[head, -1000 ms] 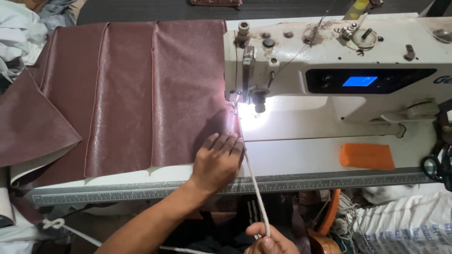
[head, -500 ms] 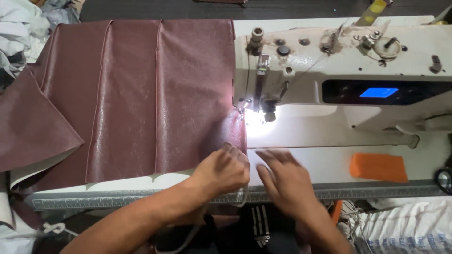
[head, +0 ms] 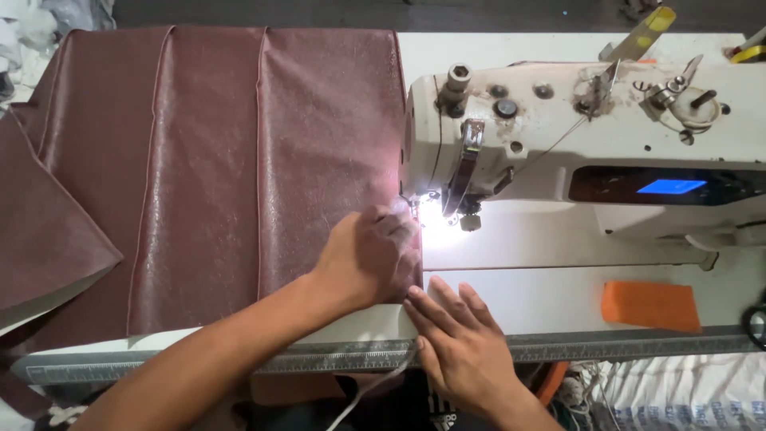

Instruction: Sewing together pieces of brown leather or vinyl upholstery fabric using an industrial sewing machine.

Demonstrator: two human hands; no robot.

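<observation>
One camera only, worn on the head, looking steeply down and slightly forward at a white table (head: 550, 299) from close above. The sewing machine (head: 574, 152) fills the frame from centre to 3 o'clock, and maroon fabric (head: 223, 160) spreads toward 9 and 10 o'clock. Both forearms enter from 6 o'clock, the table's near edge running across just above them. No second view overlaps it.

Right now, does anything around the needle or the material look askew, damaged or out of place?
Nothing stands out. The maroon leatherette lies flat on the table, its right edge fed under the sewing machine head. The left hand presses that edge down; the right hand rests flat beside it at the table edge.
</observation>
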